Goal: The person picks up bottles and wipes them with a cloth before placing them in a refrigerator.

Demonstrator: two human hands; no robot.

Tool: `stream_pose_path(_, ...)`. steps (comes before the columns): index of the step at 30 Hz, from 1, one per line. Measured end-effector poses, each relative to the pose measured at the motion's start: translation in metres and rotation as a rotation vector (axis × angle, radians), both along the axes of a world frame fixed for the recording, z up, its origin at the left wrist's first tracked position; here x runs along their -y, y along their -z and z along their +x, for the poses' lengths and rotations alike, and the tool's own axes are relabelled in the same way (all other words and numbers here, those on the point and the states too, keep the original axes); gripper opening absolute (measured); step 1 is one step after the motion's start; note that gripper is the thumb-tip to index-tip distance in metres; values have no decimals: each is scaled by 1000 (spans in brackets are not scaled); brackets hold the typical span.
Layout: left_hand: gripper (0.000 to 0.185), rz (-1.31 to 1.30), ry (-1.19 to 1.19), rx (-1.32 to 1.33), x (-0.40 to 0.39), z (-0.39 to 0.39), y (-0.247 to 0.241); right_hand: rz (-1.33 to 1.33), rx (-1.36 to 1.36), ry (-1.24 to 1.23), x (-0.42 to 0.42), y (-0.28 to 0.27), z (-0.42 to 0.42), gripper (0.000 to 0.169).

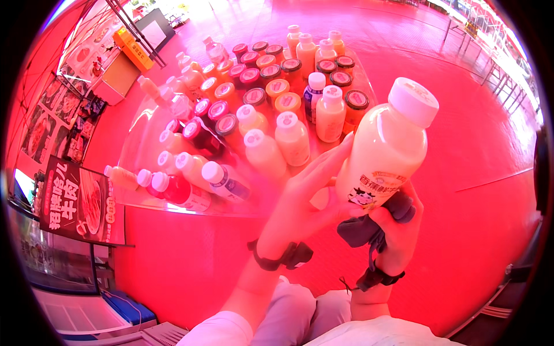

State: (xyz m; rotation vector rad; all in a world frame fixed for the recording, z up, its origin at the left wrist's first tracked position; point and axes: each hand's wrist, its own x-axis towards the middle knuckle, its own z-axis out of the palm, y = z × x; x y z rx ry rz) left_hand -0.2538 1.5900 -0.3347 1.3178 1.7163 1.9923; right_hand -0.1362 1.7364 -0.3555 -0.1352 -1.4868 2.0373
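A large plastic bottle of pale drink (381,151) with a white cap is held up tilted, its cap leaning away to the right. My left hand (303,199) grips its left side, thumb across the lower front and fingers along the body. My right hand (400,231) is at the bottle's lower right, closed on a dark cloth (361,229) bunched up against it. How far the right fingers wrap behind the bottle is hidden. Each wrist wears a dark strap. The bottle's label bears writing and a cartoon cow.
On a clear-covered table (151,205) stand several white-capped bottles (292,140), lidded jars (255,97) and red-drink bottles (177,190). A food poster (78,201) and a glass-sided case (56,255) are at left. Metal stools (504,82) stand far right on the red floor.
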Motion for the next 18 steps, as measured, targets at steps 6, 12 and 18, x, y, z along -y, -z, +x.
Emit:
stream_pose_path(6,86,-54,32,-40,1,1,-51,-94,71,8,1,-56,10,72)
stream_pose_path(12,85,-207,50,174,18,17,-105,-226,158,11,17,-104,22,73)
stream_pose_path(18,86,-213,35,251,32,24,-155,-229,267,-55,26,-156,29,76)
